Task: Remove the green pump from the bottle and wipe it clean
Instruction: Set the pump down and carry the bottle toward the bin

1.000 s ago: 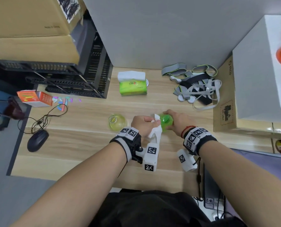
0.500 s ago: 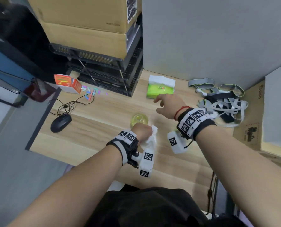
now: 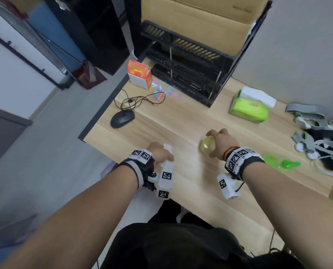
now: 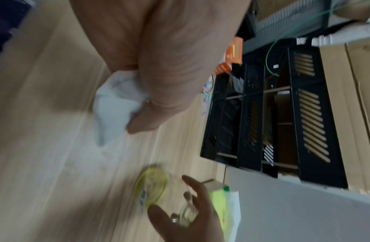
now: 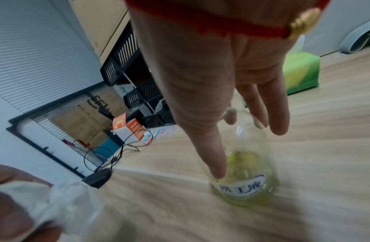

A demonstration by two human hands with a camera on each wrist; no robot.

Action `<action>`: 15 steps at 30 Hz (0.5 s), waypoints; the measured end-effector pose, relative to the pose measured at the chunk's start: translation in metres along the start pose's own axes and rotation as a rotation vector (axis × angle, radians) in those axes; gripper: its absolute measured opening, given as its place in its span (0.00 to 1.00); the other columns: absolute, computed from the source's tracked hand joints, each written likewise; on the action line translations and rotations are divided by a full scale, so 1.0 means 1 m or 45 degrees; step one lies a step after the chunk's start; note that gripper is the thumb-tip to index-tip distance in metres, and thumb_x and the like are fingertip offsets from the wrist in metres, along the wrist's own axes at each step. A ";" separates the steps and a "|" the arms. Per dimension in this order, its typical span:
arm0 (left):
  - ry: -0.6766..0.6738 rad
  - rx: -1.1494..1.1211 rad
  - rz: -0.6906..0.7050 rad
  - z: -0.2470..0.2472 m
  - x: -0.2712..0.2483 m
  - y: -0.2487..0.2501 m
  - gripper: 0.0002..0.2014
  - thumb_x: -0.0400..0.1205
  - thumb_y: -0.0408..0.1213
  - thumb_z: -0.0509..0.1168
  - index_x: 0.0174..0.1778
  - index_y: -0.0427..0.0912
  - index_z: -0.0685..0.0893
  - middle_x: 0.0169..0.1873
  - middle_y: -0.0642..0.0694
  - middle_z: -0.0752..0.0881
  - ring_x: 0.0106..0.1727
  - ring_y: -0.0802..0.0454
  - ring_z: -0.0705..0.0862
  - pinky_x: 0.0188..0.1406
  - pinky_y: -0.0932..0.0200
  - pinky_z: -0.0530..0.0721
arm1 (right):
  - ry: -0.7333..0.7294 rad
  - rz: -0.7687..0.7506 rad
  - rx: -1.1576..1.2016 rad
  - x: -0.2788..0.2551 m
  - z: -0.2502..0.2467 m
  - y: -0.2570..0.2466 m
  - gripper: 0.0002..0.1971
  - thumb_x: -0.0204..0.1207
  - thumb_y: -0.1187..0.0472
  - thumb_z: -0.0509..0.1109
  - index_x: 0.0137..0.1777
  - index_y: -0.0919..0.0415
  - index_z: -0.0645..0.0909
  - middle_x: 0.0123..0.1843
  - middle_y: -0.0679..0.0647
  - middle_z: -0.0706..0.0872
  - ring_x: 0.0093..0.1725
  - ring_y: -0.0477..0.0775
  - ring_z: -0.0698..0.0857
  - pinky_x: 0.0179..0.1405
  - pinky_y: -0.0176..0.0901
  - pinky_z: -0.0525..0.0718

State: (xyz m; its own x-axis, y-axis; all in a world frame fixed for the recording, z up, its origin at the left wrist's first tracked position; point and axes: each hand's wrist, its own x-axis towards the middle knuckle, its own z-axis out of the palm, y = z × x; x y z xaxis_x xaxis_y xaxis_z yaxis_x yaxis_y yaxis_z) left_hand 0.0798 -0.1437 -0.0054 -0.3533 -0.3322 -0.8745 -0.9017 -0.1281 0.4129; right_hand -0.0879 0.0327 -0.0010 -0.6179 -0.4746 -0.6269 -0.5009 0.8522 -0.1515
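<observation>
Wooden table (image 3: 181, 121) with the pump off the bottle and both your hands busy.

Your right hand (image 3: 223, 141) has its fingers wrapped round the clear bottle (image 3: 207, 145) of yellow liquid, which stands upright with an open neck around the middle of the table, toward its near edge. Your left hand (image 3: 159, 154) sits to the left, near the table's left edge, fingers curled tight on a crumpled white tissue (image 4: 113, 104) — the two hands are well apart. The green pump (image 3: 278, 165) lies on its side on the table behind your right wrist, toward the right edge, touched by neither hand. Farther back, a green tissue pack (image 3: 249, 109) sits near the far edge beside a black tray rack (image 3: 183, 72), and a black mouse (image 3: 122, 119) rests close to the left edge.
</observation>
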 end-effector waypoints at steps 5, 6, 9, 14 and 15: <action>0.230 -0.276 -0.060 -0.028 -0.013 -0.051 0.23 0.66 0.37 0.74 0.56 0.30 0.85 0.53 0.30 0.88 0.52 0.33 0.89 0.52 0.38 0.90 | -0.021 -0.117 -0.026 -0.013 0.015 -0.024 0.38 0.59 0.49 0.82 0.70 0.44 0.70 0.60 0.58 0.74 0.51 0.65 0.85 0.46 0.48 0.82; 0.247 -0.323 -0.084 -0.033 -0.017 -0.064 0.18 0.69 0.37 0.73 0.53 0.32 0.86 0.52 0.27 0.88 0.47 0.34 0.89 0.46 0.41 0.91 | -0.017 -0.171 -0.016 -0.016 0.016 -0.035 0.38 0.59 0.47 0.81 0.70 0.44 0.70 0.59 0.58 0.75 0.49 0.64 0.85 0.44 0.46 0.80; 0.235 -0.404 -0.134 -0.047 -0.032 -0.116 0.04 0.79 0.36 0.67 0.40 0.40 0.81 0.43 0.22 0.83 0.32 0.43 0.81 0.23 0.60 0.82 | -0.021 -0.346 0.073 -0.028 0.028 -0.088 0.38 0.59 0.43 0.80 0.70 0.42 0.70 0.58 0.57 0.76 0.46 0.61 0.82 0.46 0.45 0.78; 0.547 -0.546 -0.253 -0.074 -0.054 -0.197 0.12 0.76 0.34 0.70 0.29 0.48 0.76 0.31 0.48 0.79 0.43 0.44 0.82 0.58 0.43 0.88 | -0.124 -0.639 0.115 -0.062 0.073 -0.187 0.37 0.58 0.42 0.80 0.69 0.42 0.71 0.56 0.56 0.76 0.50 0.63 0.83 0.49 0.46 0.77; 0.580 -0.563 -0.277 -0.082 -0.058 -0.212 0.12 0.76 0.34 0.70 0.28 0.48 0.76 0.31 0.48 0.79 0.45 0.44 0.81 0.61 0.41 0.87 | -0.165 -0.686 0.113 -0.068 0.087 -0.204 0.37 0.58 0.42 0.79 0.68 0.42 0.71 0.54 0.56 0.76 0.50 0.64 0.83 0.49 0.46 0.78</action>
State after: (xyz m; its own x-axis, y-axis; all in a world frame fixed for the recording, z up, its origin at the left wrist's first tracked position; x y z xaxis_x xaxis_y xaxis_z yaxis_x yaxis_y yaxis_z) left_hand 0.3121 -0.1737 -0.0218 0.0529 -0.6044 -0.7949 -0.7194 -0.5752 0.3895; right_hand 0.1094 -0.0901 0.0057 -0.2065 -0.8216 -0.5314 -0.6689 0.5149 -0.5362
